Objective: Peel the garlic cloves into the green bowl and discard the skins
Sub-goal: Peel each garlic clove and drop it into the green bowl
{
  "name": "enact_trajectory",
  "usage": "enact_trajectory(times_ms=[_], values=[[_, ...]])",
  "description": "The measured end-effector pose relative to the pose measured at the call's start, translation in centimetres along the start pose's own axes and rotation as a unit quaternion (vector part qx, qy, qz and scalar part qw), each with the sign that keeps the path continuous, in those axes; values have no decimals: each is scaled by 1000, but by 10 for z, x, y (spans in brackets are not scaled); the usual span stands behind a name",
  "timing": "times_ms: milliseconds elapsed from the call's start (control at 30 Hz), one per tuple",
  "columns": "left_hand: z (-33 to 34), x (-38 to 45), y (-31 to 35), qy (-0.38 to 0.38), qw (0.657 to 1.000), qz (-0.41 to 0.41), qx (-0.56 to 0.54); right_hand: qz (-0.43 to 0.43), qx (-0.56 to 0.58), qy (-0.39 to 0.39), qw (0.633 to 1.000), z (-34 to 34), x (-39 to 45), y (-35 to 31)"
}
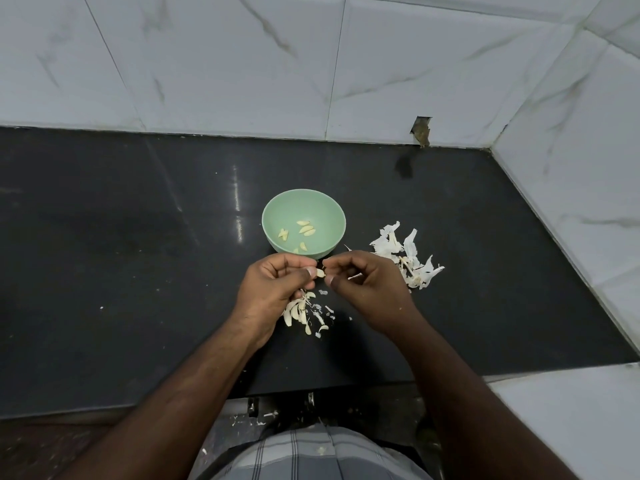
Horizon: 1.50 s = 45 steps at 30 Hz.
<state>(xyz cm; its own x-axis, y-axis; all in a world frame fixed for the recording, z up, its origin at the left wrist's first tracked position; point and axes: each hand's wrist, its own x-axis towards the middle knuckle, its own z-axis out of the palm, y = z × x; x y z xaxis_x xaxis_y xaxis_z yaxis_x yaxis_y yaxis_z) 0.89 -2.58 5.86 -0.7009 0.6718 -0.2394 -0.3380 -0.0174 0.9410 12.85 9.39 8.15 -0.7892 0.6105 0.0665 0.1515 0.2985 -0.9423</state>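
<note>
A green bowl [277, 209] stands on the black counter with several peeled garlic cloves [306, 230] inside. Just in front of the bowl, my left hand [273, 289] pinches a small garlic clove [320, 273] between thumb and fingers. My right hand [367, 285] meets it from the right, its curled fingertips pinching at the same clove, and a thin strip of skin shows inside its fingers. Below my left hand lies a heap of unpeeled cloves [298, 311] with small skin scraps around it.
A pile of white garlic skins [408, 258] lies on the counter [138, 271] right of the bowl. White marble tile walls close off the back and right side. The counter's front edge runs near my body, with a tiled ledge at lower right.
</note>
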Motion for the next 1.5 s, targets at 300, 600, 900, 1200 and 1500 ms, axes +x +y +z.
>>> enact_trajectory(times_ms=[300, 600, 900, 1200, 1500], values=[[0, -4, 0, 0, 999, 16, 35, -24, -64, 2, 998, 6, -3, -1], [-3, -7, 1, -42, 999, 18, 25, -39, -83, 33, 995, 0, 1, 4], [-1, -7, -1, -45, 994, -60, -81, -23, -212, 32, 976, -17, 4, 19], [3, -7, 0, -36, 997, -52, -47, -33, -144, -41, 988, -1, -1, 2], [-12, -2, -3, -21, 922, 96, 375, 75, -140, -20, 987, -7, 11, 12]])
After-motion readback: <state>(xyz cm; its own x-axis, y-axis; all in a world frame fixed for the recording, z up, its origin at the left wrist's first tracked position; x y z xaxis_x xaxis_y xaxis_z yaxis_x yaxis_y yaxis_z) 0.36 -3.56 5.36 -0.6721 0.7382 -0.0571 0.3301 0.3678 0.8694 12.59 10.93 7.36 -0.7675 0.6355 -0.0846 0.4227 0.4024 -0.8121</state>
